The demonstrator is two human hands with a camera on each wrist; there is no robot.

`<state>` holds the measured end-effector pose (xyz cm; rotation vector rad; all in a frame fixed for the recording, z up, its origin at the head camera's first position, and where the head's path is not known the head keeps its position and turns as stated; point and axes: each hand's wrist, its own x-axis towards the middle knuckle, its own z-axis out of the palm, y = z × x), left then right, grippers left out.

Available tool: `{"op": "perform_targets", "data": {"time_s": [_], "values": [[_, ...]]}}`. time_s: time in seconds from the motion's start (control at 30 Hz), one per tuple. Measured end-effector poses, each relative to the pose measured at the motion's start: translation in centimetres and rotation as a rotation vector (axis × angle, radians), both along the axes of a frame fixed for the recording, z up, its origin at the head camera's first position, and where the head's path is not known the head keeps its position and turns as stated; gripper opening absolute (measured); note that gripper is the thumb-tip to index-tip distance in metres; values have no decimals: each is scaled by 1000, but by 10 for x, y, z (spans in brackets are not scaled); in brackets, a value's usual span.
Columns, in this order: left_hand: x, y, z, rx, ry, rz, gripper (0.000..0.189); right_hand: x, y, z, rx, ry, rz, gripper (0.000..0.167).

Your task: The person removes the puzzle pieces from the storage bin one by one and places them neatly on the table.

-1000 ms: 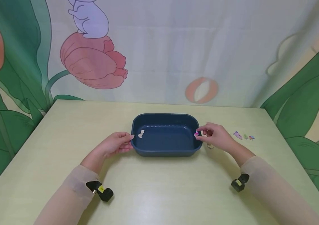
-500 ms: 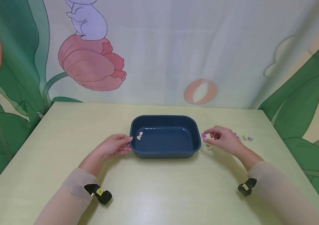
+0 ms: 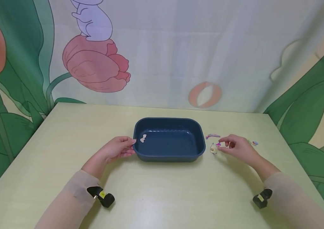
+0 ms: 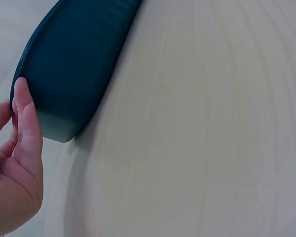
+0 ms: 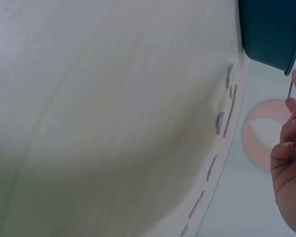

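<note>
A dark blue rectangular basin [image 3: 169,158] stands on the table. My left hand [image 3: 114,148] pinches its left rim, thumb on top, fingers against the outer wall in the left wrist view. Inside the basin, near that side, lies a small whitish, wavy-edged flat piece [image 3: 143,138]. My right hand [image 3: 240,148] is right of the basin, holding a small pink-purple flat piece [image 3: 218,144] between thumb and forefinger. The right wrist view shows a thin piece [image 5: 290,90] edge-on between the fingertips. Just left of those fingers lies a yellowish piece [image 3: 213,149] on the table.
A long purplish piece [image 3: 213,135] lies close to the basin's right side. Beyond my right hand are more small coloured pieces [image 3: 254,143], partly hidden by it. A printed curtain [image 3: 162,63] hangs behind the table [image 3: 162,197].
My right hand has moved right, from the basin's right rim to beside the yellowish piece, still holding the pink-purple piece. The long purplish piece has come into sight. My left hand keeps its grip.
</note>
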<state>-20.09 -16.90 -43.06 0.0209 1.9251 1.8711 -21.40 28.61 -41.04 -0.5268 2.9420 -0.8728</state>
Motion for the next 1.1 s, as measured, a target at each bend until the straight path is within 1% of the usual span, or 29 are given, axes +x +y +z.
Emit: {"op": "perform_targets", "data": {"time_s": [0.3, 0.4, 0.5, 0.57, 0.7, 0.8, 0.97, 1.1], "values": [[1, 1, 3, 0, -13, -1, 29, 8, 18, -2, 39, 21, -18, 36], [2, 0, 3, -6, -16, 6, 28, 8, 23, -3, 33, 39, -18, 36], [1, 0, 2, -9, -17, 9, 30, 6, 29, -6, 27, 41, -39, 34], [1, 0, 2, -8, -19, 10, 31, 4, 34, -9, 30, 20, -61, 35], [1, 0, 2, -7, -21, 13, 32, 1, 40, -12, 40, -50, -106, 38], [1, 0, 2, -11, -21, 14, 31, -1, 45, -15, 58, -79, -127, 36], [1, 0, 2, -18, -18, 11, 29, -4, 49, -20, 79, -92, -115, 34], [1, 0, 2, -17, -21, 10, 32, -4, 49, -20, 67, -132, -108, 34]]}}
